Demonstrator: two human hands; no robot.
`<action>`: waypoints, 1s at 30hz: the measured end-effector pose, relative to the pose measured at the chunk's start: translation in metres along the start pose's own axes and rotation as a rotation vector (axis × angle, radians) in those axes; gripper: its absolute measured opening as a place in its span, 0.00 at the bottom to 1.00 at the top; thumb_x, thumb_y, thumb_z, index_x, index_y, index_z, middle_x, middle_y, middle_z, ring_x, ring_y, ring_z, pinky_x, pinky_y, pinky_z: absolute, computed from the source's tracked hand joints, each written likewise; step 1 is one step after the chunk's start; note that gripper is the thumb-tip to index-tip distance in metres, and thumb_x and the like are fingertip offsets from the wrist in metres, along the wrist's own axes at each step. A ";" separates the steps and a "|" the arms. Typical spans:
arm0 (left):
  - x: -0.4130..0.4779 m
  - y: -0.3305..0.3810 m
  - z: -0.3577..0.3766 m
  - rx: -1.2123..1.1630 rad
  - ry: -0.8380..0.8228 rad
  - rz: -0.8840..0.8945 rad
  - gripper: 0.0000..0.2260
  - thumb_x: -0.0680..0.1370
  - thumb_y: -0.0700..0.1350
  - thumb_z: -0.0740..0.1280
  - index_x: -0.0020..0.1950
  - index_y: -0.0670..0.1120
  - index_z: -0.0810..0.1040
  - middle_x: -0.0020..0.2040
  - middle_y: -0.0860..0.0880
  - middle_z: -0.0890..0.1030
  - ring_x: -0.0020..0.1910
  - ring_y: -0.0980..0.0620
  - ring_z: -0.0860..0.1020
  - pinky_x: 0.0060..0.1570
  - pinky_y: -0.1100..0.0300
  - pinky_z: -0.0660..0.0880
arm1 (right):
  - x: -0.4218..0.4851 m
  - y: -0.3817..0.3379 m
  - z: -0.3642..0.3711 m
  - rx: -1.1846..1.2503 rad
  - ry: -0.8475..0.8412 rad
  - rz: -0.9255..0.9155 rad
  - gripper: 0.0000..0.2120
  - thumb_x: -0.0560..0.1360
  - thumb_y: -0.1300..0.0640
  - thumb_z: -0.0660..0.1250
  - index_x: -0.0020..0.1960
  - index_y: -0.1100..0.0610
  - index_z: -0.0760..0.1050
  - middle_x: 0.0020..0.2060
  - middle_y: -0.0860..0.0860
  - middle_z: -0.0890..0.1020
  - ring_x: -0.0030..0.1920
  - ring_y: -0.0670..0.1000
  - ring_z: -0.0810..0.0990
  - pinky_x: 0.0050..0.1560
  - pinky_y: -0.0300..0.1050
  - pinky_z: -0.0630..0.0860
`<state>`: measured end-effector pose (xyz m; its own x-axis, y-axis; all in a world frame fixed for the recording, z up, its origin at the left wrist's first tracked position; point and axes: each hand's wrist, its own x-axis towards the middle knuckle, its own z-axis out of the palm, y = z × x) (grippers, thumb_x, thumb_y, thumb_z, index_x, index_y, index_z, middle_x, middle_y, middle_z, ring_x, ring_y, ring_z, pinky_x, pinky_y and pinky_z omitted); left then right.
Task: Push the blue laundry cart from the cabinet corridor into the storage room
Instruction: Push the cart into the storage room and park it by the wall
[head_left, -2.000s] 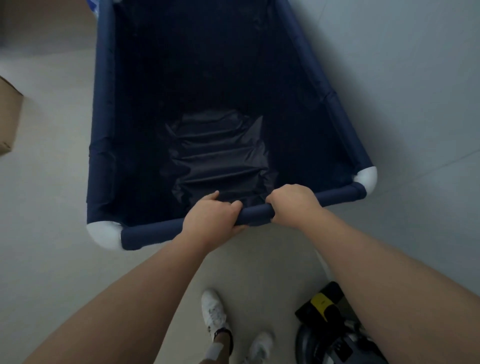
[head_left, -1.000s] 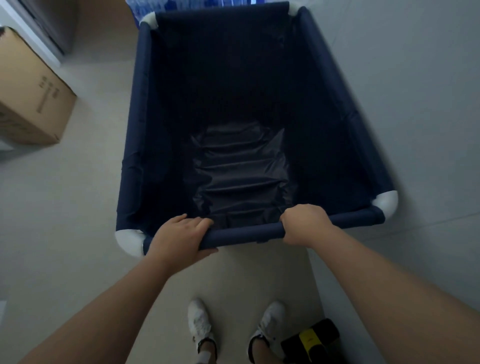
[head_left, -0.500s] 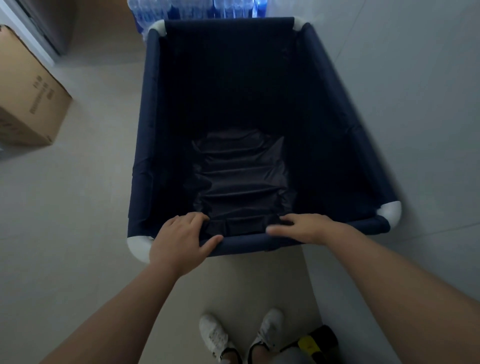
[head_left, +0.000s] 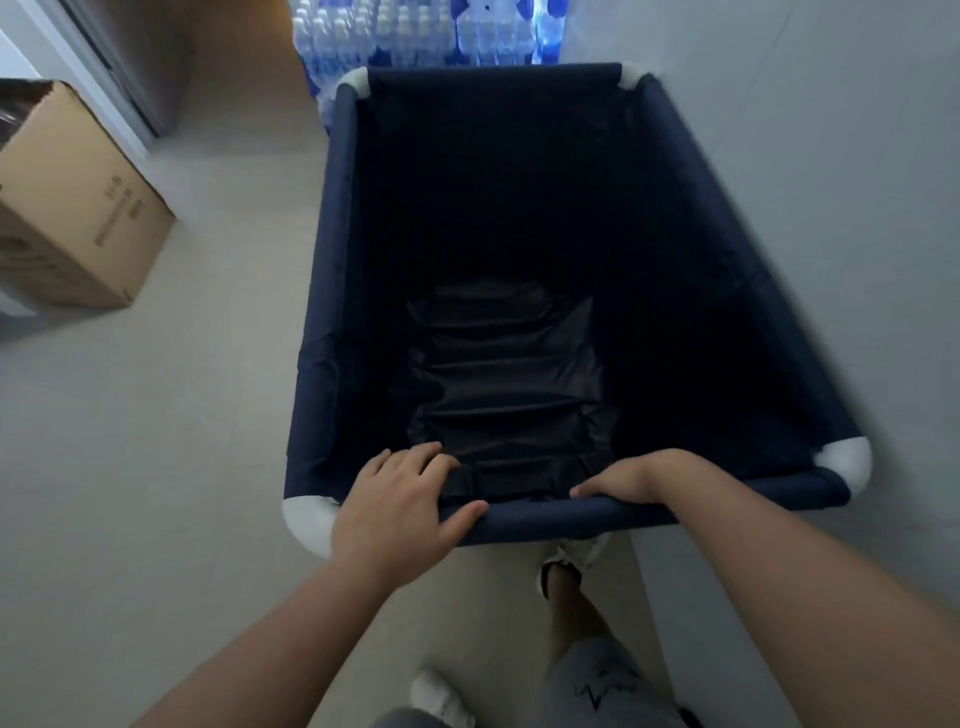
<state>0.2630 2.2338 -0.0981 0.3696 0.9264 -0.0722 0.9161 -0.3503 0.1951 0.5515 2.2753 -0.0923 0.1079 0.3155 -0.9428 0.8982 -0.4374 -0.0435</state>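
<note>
The blue laundry cart (head_left: 318, 312) fills the middle of the head view, a deep navy fabric bin with white corner joints and nothing inside but its wrinkled dark floor. Its right side runs close along a pale wall (head_left: 831, 156). Its far end nearly touches stacked water bottles. My left hand (head_left: 395, 512) lies on the near rail by the left corner, fingers draped loosely over it and thumb spread. My right hand (head_left: 623, 478) rests flat on the same rail further right, fingers extended and not wrapped around it.
Packs of water bottles (head_left: 415, 31) stand on the floor just beyond the cart. A cardboard box (head_left: 88, 208) sits at the left by a door frame (head_left: 104, 67). Pale floor lies open between box and cart. My legs and shoes are below the rail.
Both hands have loosened from a firm grip on the rail to resting on it with fingers extended. The cart has rolled forward to the water bottles, and its far end has come into view.
</note>
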 end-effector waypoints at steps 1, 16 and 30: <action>0.002 0.000 -0.001 0.001 0.003 -0.001 0.28 0.75 0.71 0.52 0.64 0.55 0.76 0.68 0.52 0.77 0.67 0.52 0.74 0.71 0.50 0.65 | 0.002 -0.001 -0.002 0.002 0.002 -0.004 0.35 0.78 0.34 0.61 0.77 0.54 0.64 0.78 0.55 0.63 0.75 0.58 0.64 0.65 0.50 0.61; 0.009 0.000 -0.004 0.029 -0.044 0.035 0.30 0.76 0.71 0.49 0.65 0.55 0.76 0.70 0.52 0.75 0.68 0.51 0.73 0.72 0.50 0.63 | -0.004 0.011 0.004 -0.079 0.420 -0.074 0.32 0.72 0.27 0.54 0.64 0.46 0.77 0.63 0.52 0.79 0.60 0.56 0.78 0.57 0.54 0.74; 0.012 -0.003 -0.002 0.009 -0.078 0.022 0.30 0.77 0.70 0.48 0.62 0.53 0.77 0.65 0.51 0.78 0.64 0.49 0.75 0.69 0.48 0.67 | -0.006 0.015 0.012 -0.091 0.646 -0.131 0.24 0.76 0.30 0.52 0.59 0.42 0.77 0.51 0.48 0.82 0.49 0.53 0.80 0.44 0.51 0.76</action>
<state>0.2646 2.2460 -0.0971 0.4001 0.9050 -0.1442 0.9089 -0.3718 0.1888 0.5597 2.2569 -0.0911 0.2037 0.8151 -0.5422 0.9506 -0.2972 -0.0897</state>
